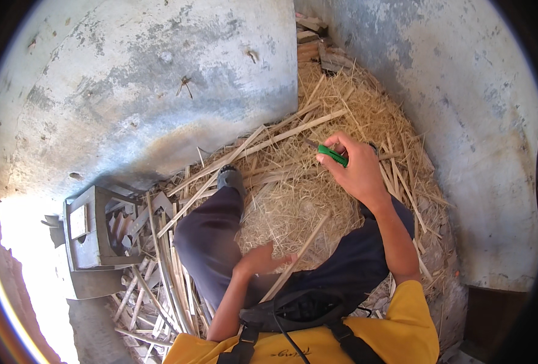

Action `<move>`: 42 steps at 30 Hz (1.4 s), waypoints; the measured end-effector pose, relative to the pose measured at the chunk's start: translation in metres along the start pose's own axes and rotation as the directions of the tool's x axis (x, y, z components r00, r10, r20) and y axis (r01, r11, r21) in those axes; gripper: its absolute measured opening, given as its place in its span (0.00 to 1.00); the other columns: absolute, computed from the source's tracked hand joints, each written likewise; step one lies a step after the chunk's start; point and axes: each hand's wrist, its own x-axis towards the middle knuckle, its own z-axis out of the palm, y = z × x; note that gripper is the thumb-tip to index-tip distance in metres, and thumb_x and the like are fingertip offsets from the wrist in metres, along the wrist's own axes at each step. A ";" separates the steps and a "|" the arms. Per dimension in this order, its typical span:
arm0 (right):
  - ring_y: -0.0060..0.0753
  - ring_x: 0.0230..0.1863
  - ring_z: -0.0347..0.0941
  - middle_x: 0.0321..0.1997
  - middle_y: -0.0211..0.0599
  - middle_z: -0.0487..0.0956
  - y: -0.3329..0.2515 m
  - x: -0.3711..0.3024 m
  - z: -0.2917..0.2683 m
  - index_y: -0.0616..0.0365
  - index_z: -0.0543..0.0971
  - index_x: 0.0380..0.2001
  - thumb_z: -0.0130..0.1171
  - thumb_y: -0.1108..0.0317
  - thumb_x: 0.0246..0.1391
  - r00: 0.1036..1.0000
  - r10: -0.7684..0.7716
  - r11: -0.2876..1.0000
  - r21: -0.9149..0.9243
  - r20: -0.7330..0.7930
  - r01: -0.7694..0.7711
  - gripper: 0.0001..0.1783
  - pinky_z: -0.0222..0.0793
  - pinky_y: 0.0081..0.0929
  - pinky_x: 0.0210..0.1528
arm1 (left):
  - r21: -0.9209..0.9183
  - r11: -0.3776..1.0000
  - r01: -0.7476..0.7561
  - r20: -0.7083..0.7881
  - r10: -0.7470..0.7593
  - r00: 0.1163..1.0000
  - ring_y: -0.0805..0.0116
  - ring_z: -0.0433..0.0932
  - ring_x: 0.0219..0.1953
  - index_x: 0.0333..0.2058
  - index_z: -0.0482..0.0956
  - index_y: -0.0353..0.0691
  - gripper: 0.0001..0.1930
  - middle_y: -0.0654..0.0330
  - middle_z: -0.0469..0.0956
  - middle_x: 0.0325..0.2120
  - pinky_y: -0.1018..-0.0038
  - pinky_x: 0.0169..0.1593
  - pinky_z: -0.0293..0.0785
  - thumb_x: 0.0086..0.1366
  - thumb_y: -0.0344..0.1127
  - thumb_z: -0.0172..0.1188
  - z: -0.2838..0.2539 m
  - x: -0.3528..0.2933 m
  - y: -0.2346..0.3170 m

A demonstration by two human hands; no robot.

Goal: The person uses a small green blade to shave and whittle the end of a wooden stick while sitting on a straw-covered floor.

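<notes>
Right hand (357,170), centre-right of the frame: raised above the lap, fingers (335,144) closed around a green-handled knife (332,155). The green handle shows between thumb and forefinger; a thin dark blade projects from it toward the upper left, over the shavings. Whether the blade touches anything cannot be told.

Left hand (261,259), lower centre: fingers lightly together and curled, resting on one end of a thin bamboo strip (297,257). The strip runs diagonally from beside the hand, lower centre, up and to the right, lying across the pile in the lap. The grip is loose; whether the fingers fully enclose the strip cannot be told.

Pile of straw-coloured shavings (287,206), centre: heaped between the legs and spreading to the upper right, up against the walls. It lies under both hands.

Long split bamboo strips (263,145): several lie fanned from centre-left up toward the upper middle of the frame, on top of the shavings. More strips (153,291) are stacked on the ground in the lower left.

The person sits with dark trousers (211,242), one shoe (229,179) pointing toward the upper middle, and a yellow shirt (402,327) at the lower edge. A dark strap and pouch (299,309) lie across the chest.

Wooden stool or small frame (96,227), left: stands beside the left leg, among the strips.

Grey plastered walls (159,79) fill the upper left and the right side, meeting at a corner in the upper middle.
</notes>
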 end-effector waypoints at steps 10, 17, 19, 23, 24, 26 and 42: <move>0.33 0.26 0.79 0.27 0.37 0.84 0.006 0.000 0.002 0.57 0.83 0.45 0.74 0.57 0.63 0.998 -0.064 0.998 -0.001 0.005 0.064 0.17 0.72 0.35 0.33 | 0.184 0.898 -0.400 0.276 0.343 0.898 0.43 0.86 0.46 0.42 0.89 0.40 0.26 0.46 0.88 0.40 0.52 0.52 0.78 0.68 0.61 0.65 0.119 0.071 -0.067; 0.32 0.27 0.80 0.27 0.38 0.84 0.005 0.001 0.001 0.58 0.82 0.45 0.74 0.59 0.63 0.991 -0.134 0.991 0.005 -0.029 0.134 0.16 0.73 0.34 0.33 | 0.070 0.937 -0.343 0.211 0.322 0.923 0.39 0.85 0.50 0.49 0.84 0.35 0.25 0.40 0.86 0.44 0.49 0.55 0.78 0.73 0.55 0.59 0.133 0.073 -0.078; 0.30 0.26 0.78 0.25 0.37 0.83 0.002 -0.001 -0.003 0.57 0.83 0.45 0.73 0.59 0.64 0.997 -0.070 0.997 0.020 -0.010 0.070 0.15 0.72 0.32 0.32 | 0.030 0.966 -0.258 0.082 0.254 0.964 0.40 0.86 0.49 0.51 0.82 0.34 0.24 0.39 0.86 0.43 0.49 0.54 0.79 0.75 0.53 0.56 0.101 0.051 -0.059; 0.25 0.24 0.74 0.24 0.34 0.81 0.003 -0.001 -0.001 0.57 0.81 0.45 0.73 0.61 0.64 0.995 -0.101 0.992 0.075 -0.020 0.102 0.14 0.69 0.30 0.30 | -0.273 0.945 -0.179 -0.283 0.099 0.954 0.50 0.88 0.41 0.49 0.76 0.33 0.19 0.42 0.86 0.38 0.58 0.47 0.80 0.79 0.46 0.55 0.013 -0.018 -0.006; 0.23 0.25 0.74 0.26 0.33 0.81 0.004 -0.002 0.000 0.57 0.81 0.46 0.73 0.62 0.65 0.994 -0.107 0.988 0.115 -0.002 0.106 0.15 0.69 0.30 0.30 | -0.393 0.896 -0.207 -0.354 0.060 0.933 0.53 0.88 0.39 0.47 0.75 0.32 0.17 0.44 0.86 0.38 0.62 0.45 0.80 0.79 0.45 0.56 0.002 -0.025 -0.003; 0.20 0.26 0.74 0.29 0.31 0.82 0.007 -0.004 0.004 0.57 0.79 0.47 0.74 0.64 0.65 0.992 -0.122 0.974 0.196 0.032 0.113 0.15 0.69 0.28 0.29 | -0.438 0.830 -0.344 -0.449 0.129 0.884 0.64 0.87 0.36 0.48 0.75 0.33 0.15 0.51 0.85 0.34 0.67 0.42 0.79 0.82 0.42 0.53 -0.011 -0.030 -0.008; 0.19 0.38 0.82 0.44 0.32 0.83 -0.010 -0.010 0.048 0.60 0.78 0.50 0.77 0.71 0.59 0.996 -0.068 0.617 0.787 0.065 -0.010 0.20 0.79 0.17 0.37 | -0.491 0.605 -0.627 -0.594 0.294 0.748 0.80 0.77 0.34 0.63 0.75 0.33 0.19 0.65 0.82 0.31 0.77 0.43 0.75 0.85 0.40 0.49 -0.030 -0.063 0.029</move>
